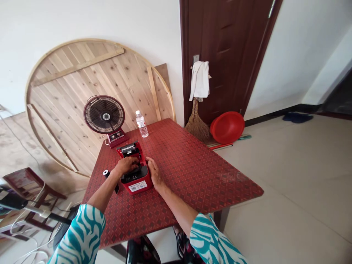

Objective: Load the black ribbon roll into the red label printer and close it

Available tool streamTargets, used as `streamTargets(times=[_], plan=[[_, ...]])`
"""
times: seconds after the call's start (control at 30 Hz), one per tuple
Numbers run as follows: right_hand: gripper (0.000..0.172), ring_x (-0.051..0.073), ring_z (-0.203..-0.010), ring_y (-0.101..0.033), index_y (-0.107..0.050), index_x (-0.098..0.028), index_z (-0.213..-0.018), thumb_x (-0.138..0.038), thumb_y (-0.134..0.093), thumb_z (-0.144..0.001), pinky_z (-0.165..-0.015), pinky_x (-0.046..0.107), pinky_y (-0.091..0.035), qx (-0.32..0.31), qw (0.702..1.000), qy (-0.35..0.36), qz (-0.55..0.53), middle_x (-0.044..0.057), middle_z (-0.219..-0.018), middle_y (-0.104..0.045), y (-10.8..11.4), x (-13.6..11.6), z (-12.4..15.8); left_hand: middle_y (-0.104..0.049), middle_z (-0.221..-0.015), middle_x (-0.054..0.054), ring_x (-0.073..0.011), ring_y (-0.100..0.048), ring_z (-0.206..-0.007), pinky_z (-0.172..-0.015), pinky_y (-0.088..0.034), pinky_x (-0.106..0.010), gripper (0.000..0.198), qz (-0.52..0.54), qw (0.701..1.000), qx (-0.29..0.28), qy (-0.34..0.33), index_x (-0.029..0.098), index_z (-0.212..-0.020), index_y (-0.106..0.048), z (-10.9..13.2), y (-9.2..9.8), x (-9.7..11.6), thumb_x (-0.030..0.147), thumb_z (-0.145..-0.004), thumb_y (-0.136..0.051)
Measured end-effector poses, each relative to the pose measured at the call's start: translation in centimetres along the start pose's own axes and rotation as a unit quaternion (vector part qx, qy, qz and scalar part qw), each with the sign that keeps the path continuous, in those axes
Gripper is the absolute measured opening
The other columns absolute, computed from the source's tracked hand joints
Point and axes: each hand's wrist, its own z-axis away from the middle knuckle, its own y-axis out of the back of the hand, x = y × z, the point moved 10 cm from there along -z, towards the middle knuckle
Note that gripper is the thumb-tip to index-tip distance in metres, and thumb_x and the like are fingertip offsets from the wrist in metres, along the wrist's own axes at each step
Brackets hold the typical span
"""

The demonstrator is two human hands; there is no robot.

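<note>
A red and black receipt printer (139, 179) sits on the table with its lid (128, 148) raised. My left hand (128, 165) reaches into the open compartment from the left. Its fingers are curled, and whatever they hold is hidden inside. Against the printer's right side rests my right hand (154, 172), its fingers stretched out along the casing. A white label with printed codes is on the printer's near face. Just left of the printer, partly behind my left forearm, lies a black roll with a white end (106, 173).
The printer stands on a red patterned table (189, 172). Behind it are a fan (106, 116) and a water bottle (142, 124). A round wooden tabletop (82, 69) leans on the wall. A broom (196, 124) and red basin (228, 127) are by the door. A chair (30, 194) stands left.
</note>
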Motion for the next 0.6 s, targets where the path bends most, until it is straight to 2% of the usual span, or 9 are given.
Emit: streamTargets(times=[0.2, 0.4, 0.5, 0.6], plan=[[0.045, 0.02, -0.116, -0.053, -0.061, -0.026, -0.113, -0.056, -0.042, -0.086, -0.104, 0.038, -0.036, 0.003, 1.0, 0.002, 0.002, 0.004, -0.121, -0.062, 0.1, 0.1, 0.0, -0.069, -0.075, -0.001, -0.0203, -0.063, -0.076, -0.069, -0.042, -0.024, 0.014, 0.017, 0.999, -0.017, -0.03, 0.025, -0.07, -0.069, -0.3, -0.3, 0.6, 0.015, -0.061, -0.068], [0.045, 0.02, -0.115, -0.053, -0.061, -0.026, -0.112, -0.056, -0.043, -0.085, -0.103, 0.037, -0.037, 0.001, 1.0, 0.006, -0.003, 0.004, -0.12, -0.062, 0.1, 0.5, -0.1, -0.07, -0.086, -0.003, -0.023, -0.063, -0.085, -0.076, -0.043, -0.027, 0.026, 0.008, 0.999, 0.036, -0.004, 0.027, -0.087, -0.07, 0.6, 0.8, 1.0, 0.016, -0.064, -0.067], [0.047, 0.02, -0.116, -0.053, -0.06, -0.025, -0.114, -0.057, -0.042, -0.085, -0.104, 0.038, -0.037, -0.001, 1.0, 0.005, -0.007, 0.004, -0.122, -0.062, 0.1, 0.9, -0.2, -0.071, -0.091, -0.001, -0.0226, -0.062, -0.088, -0.079, -0.043, -0.027, 0.029, 0.068, 0.995, 0.079, -0.007, 0.03, -0.089, -0.071, 2.3, 2.5, 1.3, 0.018, -0.062, -0.07], [0.047, 0.02, -0.118, -0.052, -0.059, -0.025, -0.116, -0.057, -0.04, -0.086, -0.105, 0.039, -0.035, -0.005, 1.0, -0.003, -0.002, 0.004, -0.123, -0.061, 0.1, 0.9, -0.1, -0.071, -0.089, -0.001, -0.0198, -0.061, -0.075, -0.073, -0.045, -0.027, 0.036, 0.163, 0.973, 0.161, -0.021, 0.029, -0.098, -0.071, 5.0, 6.2, 0.5, 0.029, -0.062, -0.074]])
